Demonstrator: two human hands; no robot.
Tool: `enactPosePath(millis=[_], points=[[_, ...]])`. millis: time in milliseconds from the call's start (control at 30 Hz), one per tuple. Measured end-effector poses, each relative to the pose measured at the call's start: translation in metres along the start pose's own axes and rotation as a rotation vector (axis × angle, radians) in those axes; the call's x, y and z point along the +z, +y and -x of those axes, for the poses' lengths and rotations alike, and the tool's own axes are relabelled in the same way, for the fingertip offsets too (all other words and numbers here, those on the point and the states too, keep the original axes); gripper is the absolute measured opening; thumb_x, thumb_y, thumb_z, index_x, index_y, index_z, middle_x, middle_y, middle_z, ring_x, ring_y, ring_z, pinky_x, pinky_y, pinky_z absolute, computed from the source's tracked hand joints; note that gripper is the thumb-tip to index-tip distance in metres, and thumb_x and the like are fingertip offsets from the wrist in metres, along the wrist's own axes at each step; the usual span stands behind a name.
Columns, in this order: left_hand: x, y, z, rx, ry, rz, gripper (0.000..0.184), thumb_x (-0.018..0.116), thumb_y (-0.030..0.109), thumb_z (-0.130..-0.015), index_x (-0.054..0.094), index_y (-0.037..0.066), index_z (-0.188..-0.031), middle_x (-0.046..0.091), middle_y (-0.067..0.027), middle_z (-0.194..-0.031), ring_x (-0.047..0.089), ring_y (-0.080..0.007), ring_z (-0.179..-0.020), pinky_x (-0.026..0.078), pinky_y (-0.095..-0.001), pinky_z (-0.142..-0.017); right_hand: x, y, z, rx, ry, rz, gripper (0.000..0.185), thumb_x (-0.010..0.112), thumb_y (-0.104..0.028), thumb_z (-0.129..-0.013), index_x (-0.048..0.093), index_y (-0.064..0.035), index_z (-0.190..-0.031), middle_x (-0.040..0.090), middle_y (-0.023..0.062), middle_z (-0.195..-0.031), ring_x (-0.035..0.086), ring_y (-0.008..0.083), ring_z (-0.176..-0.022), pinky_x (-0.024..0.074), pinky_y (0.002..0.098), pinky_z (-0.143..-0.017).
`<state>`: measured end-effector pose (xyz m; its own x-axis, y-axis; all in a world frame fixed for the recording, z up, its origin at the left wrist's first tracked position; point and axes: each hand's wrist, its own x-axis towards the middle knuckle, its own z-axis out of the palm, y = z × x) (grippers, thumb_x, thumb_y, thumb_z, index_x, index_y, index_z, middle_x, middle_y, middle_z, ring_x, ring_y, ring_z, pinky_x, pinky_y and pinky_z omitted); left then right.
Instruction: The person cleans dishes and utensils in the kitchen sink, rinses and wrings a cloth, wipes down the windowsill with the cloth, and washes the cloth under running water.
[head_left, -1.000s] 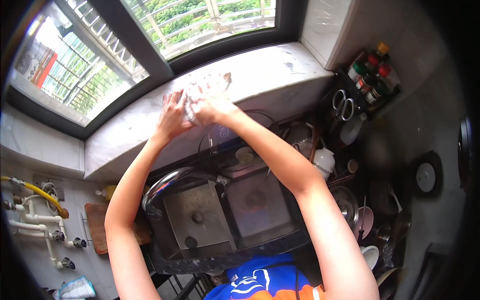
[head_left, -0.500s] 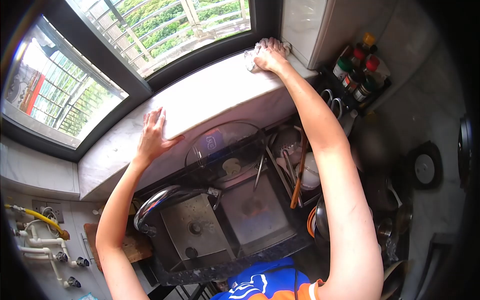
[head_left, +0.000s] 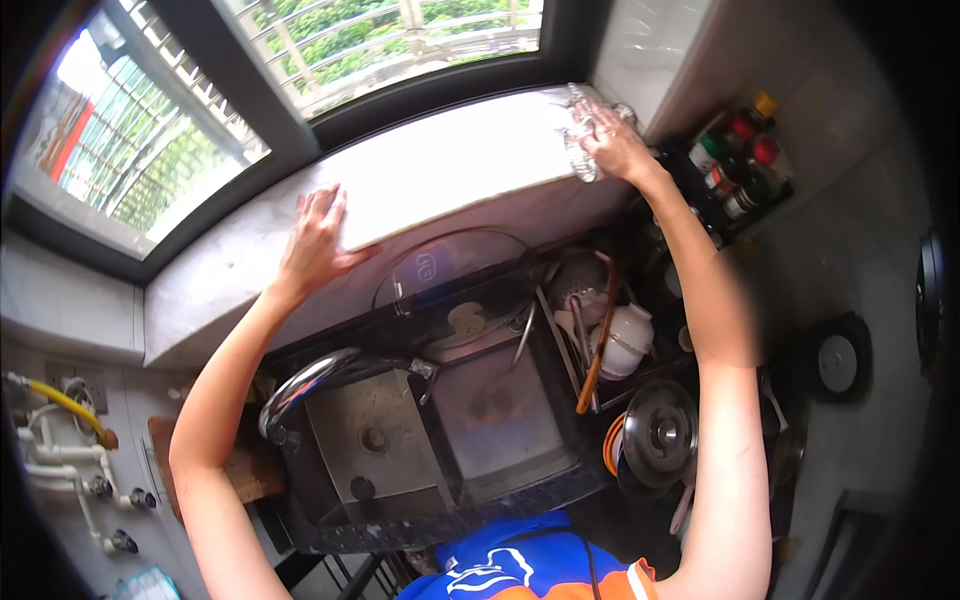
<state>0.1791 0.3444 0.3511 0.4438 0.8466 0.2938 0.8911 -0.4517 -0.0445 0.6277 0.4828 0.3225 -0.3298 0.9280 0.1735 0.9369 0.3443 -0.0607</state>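
The right hand [head_left: 612,147] holds a crumpled pale cloth [head_left: 579,158] against the right end of the marble windowsill [head_left: 450,170] — fingers close together over it; the left hand [head_left: 318,240], fingers outstretched, thumb apart, gripping nothing, rests on the sill's front edge

My right fingers [head_left: 601,122] now hold the cloth [head_left: 577,150] farther right along the sill [head_left: 450,160], apart from my left fingers [head_left: 318,207].
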Motion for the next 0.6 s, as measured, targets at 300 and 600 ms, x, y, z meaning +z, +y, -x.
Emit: enactPosePath(millis=[300, 600], points=[[0.005, -0.006, -0.002, 0.044, 0.001, -0.031, 0.086, 0.063, 0.059, -0.073, 0.047, -0.009, -0.122, 0.041, -0.0256, -0.129, 0.037, -0.0378, -0.124, 0.028, -0.0469, -0.107, -0.008, -0.142, -0.008, -0.116, -0.209, 0.219, 0.061, 0.029, -0.058, -0.090, 0.034, -0.0243, -0.141, 0.021, 0.0128, -0.150, 0.016, 0.0312, -0.139, 0.0047, 0.0566, -0.110], [-0.034, -0.105, 0.102, 0.096, 0.093, 0.124, 0.047, 0.055, 0.038, -0.087, 0.051, 0.007, -0.121, 0.045, -0.0160, -0.122, 0.041, -0.0348, -0.119, 0.037, -0.0484, -0.098, 0.032, -0.360, -0.051, -0.318, 0.233, -0.120, 0.045, 0.039, -0.032, -0.092, 0.043, -0.0159, -0.133, 0.044, 0.0118, -0.135, 0.036, 0.0304, -0.128, 0.0200, 0.0545, -0.106]])
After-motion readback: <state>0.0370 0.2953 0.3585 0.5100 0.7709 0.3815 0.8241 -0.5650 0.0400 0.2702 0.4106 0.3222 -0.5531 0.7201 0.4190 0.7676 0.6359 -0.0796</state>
